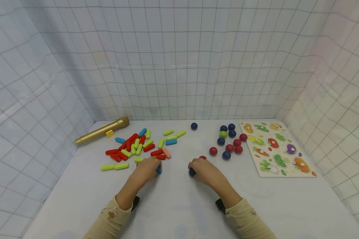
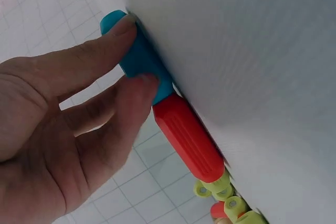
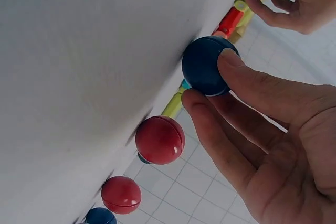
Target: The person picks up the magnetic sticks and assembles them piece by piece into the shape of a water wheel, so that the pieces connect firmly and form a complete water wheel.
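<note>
The blue stick (image 2: 140, 59) sits between my left thumb and fingertips, pinched by my left hand (image 1: 147, 167); the blue ball (image 3: 203, 66) is pinched likewise in my right hand (image 1: 206, 169). Just beyond my left fingers lies a red stick (image 2: 189, 139); whether it touches the blue one I can't tell. A red ball (image 3: 160, 140) rests just beyond my right fingers. Farther out from my left hand are scattered sticks (image 1: 129, 145), then a gold microphone (image 1: 98, 132); rightward of my right, more balls (image 1: 229, 148), then a picture board (image 1: 268, 133).
</note>
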The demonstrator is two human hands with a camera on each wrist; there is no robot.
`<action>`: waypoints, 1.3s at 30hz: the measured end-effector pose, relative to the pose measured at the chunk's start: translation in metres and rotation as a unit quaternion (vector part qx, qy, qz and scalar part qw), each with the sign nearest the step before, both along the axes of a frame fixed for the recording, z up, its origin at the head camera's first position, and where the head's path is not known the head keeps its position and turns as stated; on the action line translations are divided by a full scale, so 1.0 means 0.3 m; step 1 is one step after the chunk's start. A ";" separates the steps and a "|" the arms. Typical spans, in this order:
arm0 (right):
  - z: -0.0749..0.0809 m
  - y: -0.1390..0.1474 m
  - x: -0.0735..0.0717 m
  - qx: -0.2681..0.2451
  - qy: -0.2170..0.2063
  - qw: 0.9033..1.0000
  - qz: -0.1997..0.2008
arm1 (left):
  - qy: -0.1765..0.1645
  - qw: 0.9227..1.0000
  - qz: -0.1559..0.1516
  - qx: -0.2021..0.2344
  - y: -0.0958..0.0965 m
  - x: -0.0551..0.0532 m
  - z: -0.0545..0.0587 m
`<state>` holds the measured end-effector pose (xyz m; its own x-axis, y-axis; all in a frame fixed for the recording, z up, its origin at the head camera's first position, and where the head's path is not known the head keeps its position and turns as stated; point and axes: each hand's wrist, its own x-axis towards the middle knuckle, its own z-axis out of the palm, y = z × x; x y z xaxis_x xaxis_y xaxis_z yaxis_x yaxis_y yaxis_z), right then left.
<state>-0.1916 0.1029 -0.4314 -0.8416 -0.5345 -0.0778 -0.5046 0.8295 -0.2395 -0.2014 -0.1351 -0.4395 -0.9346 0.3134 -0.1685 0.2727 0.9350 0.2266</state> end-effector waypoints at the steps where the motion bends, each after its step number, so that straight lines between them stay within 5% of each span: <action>1: 0.001 -0.001 0.001 -0.001 -0.002 1.000 -0.002 | 0.001 1.000 0.000 0.000 -0.002 0.000 -0.001; 10: 0.012 0.006 0.000 -0.015 -0.049 0.998 -0.020 | 0.020 1.000 -0.004 0.013 -0.001 0.008 0.008; 23: -0.005 0.007 0.002 -0.031 -0.043 0.999 -0.009 | 0.013 0.999 0.005 -0.032 0.000 0.025 0.011; 32: 0.007 0.009 -0.005 -0.042 -0.067 0.997 -0.020 | 0.007 0.999 -0.036 -0.014 0.141 0.059 0.045; 39: 0.006 0.007 -0.008 -0.074 -0.078 0.994 0.015 | -0.016 0.999 -0.043 0.002 0.223 0.050 0.039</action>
